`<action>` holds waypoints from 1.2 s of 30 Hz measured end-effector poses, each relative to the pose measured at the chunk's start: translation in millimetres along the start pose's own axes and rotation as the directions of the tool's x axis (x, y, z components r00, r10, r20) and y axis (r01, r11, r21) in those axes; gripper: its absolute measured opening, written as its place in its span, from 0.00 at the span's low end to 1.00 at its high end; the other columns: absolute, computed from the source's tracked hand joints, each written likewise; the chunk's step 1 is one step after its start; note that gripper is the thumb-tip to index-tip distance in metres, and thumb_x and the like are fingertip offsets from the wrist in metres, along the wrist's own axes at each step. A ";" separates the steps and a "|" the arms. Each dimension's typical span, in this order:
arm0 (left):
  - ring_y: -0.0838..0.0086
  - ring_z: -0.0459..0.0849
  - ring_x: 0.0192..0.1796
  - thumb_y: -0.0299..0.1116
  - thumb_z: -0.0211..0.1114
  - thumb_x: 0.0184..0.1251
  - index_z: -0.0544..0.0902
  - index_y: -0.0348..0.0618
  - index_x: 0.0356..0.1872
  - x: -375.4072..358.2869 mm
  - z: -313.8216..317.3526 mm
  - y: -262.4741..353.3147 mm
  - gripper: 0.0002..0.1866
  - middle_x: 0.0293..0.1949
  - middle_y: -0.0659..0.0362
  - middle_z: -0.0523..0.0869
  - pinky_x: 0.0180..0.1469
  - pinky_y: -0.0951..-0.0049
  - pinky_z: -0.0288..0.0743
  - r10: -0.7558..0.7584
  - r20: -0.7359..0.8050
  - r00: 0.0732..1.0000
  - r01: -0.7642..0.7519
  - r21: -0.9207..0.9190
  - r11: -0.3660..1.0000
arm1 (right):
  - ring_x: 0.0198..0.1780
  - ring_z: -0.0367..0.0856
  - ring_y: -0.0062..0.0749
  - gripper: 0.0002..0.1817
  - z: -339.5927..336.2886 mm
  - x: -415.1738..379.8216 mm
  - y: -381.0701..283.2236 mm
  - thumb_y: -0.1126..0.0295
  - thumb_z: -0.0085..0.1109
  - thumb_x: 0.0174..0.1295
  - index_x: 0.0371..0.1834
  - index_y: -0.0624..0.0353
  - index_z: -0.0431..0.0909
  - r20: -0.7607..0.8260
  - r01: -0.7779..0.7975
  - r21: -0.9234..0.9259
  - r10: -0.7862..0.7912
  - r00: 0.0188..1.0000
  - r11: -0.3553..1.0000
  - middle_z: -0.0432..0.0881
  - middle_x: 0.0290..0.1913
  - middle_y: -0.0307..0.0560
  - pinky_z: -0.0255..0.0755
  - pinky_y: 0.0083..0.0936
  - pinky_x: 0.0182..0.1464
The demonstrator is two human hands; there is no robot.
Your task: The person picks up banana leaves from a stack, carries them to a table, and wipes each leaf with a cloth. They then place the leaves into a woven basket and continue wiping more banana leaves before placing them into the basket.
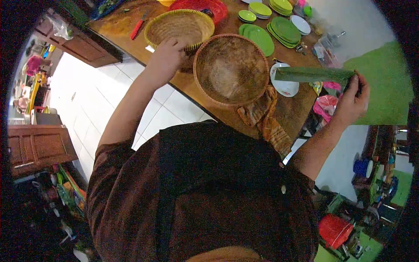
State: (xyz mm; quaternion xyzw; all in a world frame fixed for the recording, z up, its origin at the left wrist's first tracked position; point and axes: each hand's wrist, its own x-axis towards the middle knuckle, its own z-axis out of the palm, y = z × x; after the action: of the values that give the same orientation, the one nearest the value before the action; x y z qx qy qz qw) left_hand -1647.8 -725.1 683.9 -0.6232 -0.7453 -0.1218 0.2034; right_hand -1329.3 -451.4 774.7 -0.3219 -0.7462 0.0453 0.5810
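Note:
My left hand (168,59) is at the near rim of a round woven basket (200,27) with a yellow edge, its fingers bent over that rim. In my right hand (354,99), out over the table's right edge, is a large knife (310,74). Its dark handle is mostly hidden in my closed fingers, and the wide, green-tinged blade points left. The blade's tip overlaps a white bowl (286,86) in this view. Between my hands sits a round brown basket (231,72) with a rattan rim.
Several green plates (283,30) are stacked on the wooden table (288,111). Behind the yellow-edged basket is a red basin (218,11); a red-handled knife (139,27) lies to its left. A patterned cloth (268,118) hangs near the table's front edge. Pink packets (326,107) are beside the right edge.

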 end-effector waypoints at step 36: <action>0.61 0.83 0.47 0.32 0.60 0.62 0.76 0.40 0.55 51.8 10.9 -58.9 0.19 0.46 0.50 0.83 0.52 0.64 0.75 -0.085 0.173 0.981 0.182 -0.691 0.699 | 0.42 0.77 0.45 0.13 54.2 -96.3 -116.6 0.72 0.63 0.53 0.43 0.58 0.80 0.522 0.451 0.429 -0.622 0.584 0.783 0.80 0.42 0.48 0.69 0.38 0.47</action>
State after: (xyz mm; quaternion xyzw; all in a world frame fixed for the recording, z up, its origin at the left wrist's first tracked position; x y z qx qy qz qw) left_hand -1714.4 -686.2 702.1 -0.6041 -0.6972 -0.3710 -0.1066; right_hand -1416.4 -578.0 728.2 0.0322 -0.9470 0.0664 0.3127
